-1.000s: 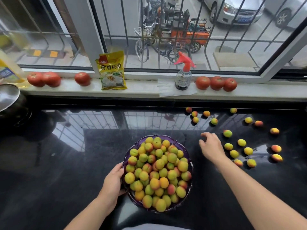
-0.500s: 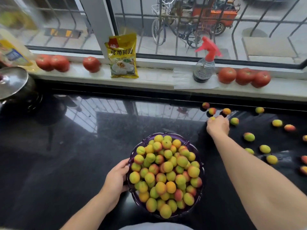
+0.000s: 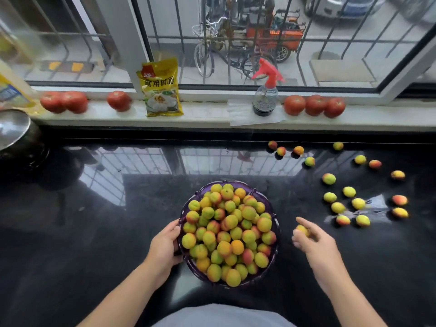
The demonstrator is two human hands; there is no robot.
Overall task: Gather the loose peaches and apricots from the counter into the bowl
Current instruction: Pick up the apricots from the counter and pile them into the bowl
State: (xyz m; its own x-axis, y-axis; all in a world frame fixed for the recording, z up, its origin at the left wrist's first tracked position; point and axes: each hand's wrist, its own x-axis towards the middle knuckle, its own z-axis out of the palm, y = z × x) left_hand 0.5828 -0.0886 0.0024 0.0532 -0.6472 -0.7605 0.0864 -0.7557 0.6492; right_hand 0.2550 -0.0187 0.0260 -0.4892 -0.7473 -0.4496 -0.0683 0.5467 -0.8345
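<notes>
The bowl (image 3: 228,234), purple and heaped with fruit, stands on the black desk (image 3: 94,232) straight ahead of the person. Just right of the bowl, level with its middle, the right hand (image 3: 311,239) carries one small yellow fruit (image 3: 302,230), gripped between thumb and curled fingers (image 3: 303,221) with the forefinger stretched out past it. The bowl's rim lies to the left of that fruit, with a gap between them, so a short move leftward should bring it over the heap. The fruit is round, with no long axis to mind. The right forearm comes in from the lower right. The left hand (image 3: 165,246) grips the bowl's left rim. Right of the bowl, the loose fruits (image 3: 349,191) lie scattered on the desk, some near, some well apart towards the windowsill (image 3: 212,114).
</notes>
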